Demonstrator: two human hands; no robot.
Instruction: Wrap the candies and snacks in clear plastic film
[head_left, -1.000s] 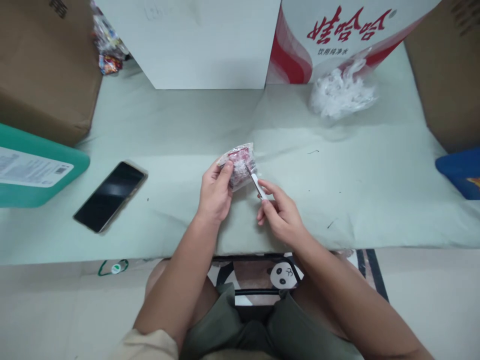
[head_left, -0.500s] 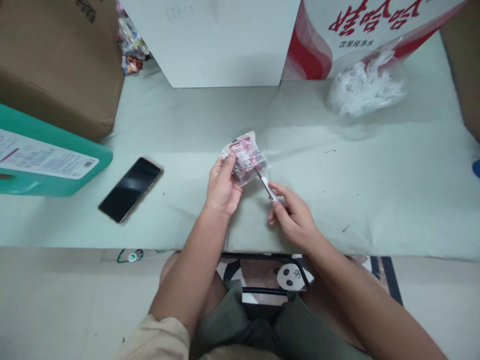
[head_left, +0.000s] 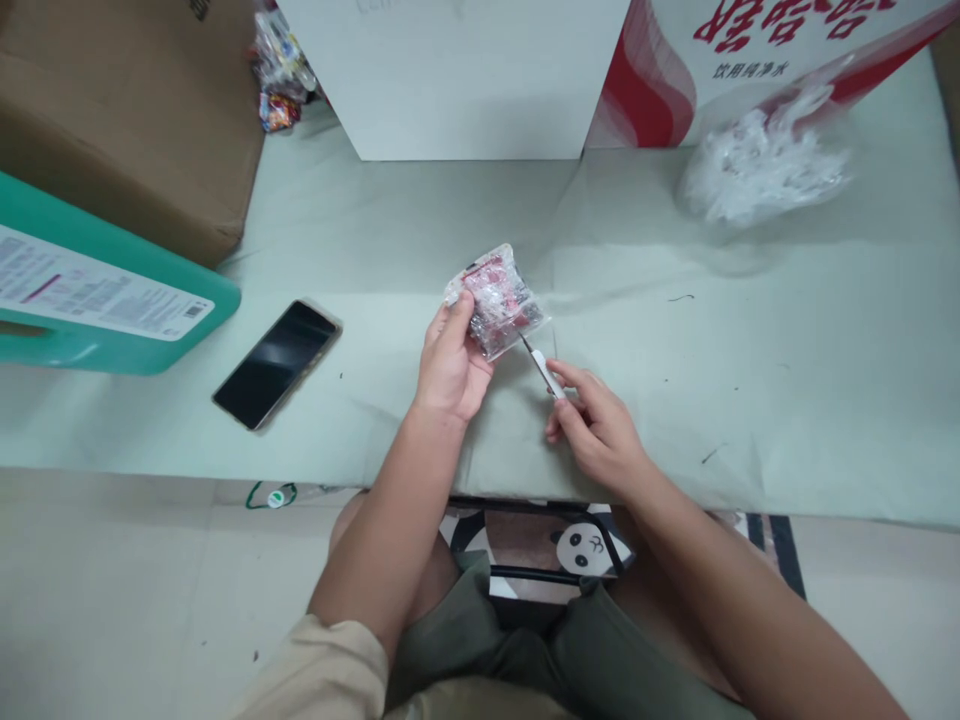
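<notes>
My left hand [head_left: 454, 365] grips a small packet [head_left: 501, 298] by its left side, thumb on top. Clear bubble wrap covers the packet, and something red and dark shows through it. In my right hand [head_left: 596, 425] is a slim white-handled blade [head_left: 544, 372], pinched between thumb and fingers. Its narrow dark tip points up and left, at the packet's lower right edge. Whether the tip touches or enters the wrap I cannot tell. Both hands are just above the pale green tabletop [head_left: 637, 350], near its front edge.
A black phone [head_left: 277, 365] lies to the left, beside a teal container [head_left: 112, 300] and a brown carton [head_left: 127, 130]. White box [head_left: 472, 80] and red-and-white carton [head_left: 652, 90] stand at the back. A clear plastic bag [head_left: 765, 165] lies back right; shiny wrappers [head_left: 281, 75] lie back left.
The whole view has shifted a little, so things on the table appear farther right and higher. Both hands keep their grips. The packet and blade stay close together, with little other change.
</notes>
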